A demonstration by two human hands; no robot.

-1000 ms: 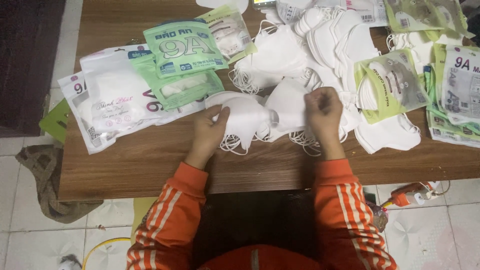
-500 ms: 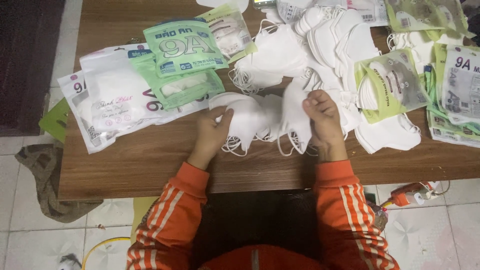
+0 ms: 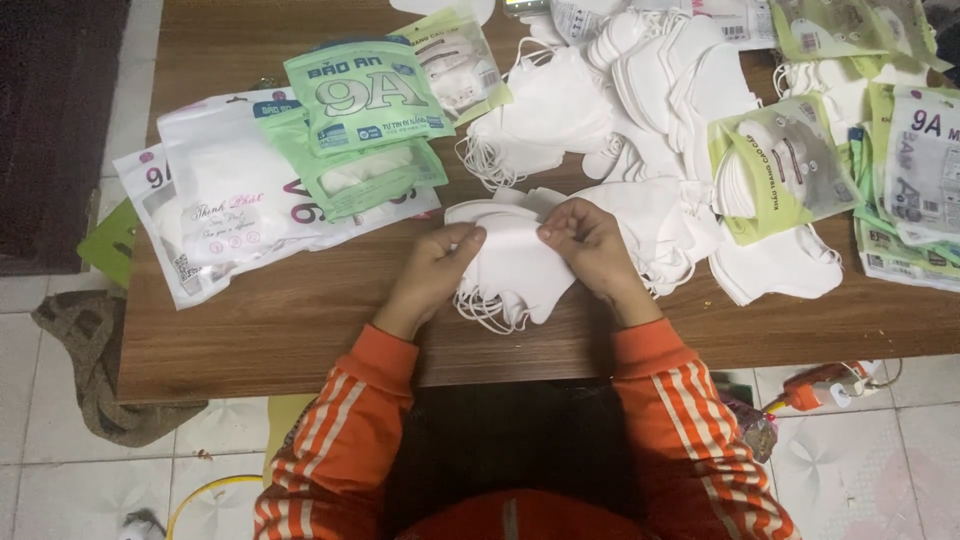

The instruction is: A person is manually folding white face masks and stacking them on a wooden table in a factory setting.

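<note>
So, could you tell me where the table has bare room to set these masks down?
Bare wood runs along the near table edge left of the left hand, below the white pouches. Another strip lies right of the right hand. The far half is crowded.

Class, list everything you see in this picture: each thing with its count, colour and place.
Held masks: small stack, white, table front centre.
Loose masks: many, white, heaped at back right.
Green packets: several, back left and right edge.
White packets: two or so, left.
Table: one, brown wood.
Cloth: one, grey-brown, floor left.
Left hand: grip shut on held masks.
Right hand: grip shut on held masks.
Sleeves: two, orange, striped.
</note>
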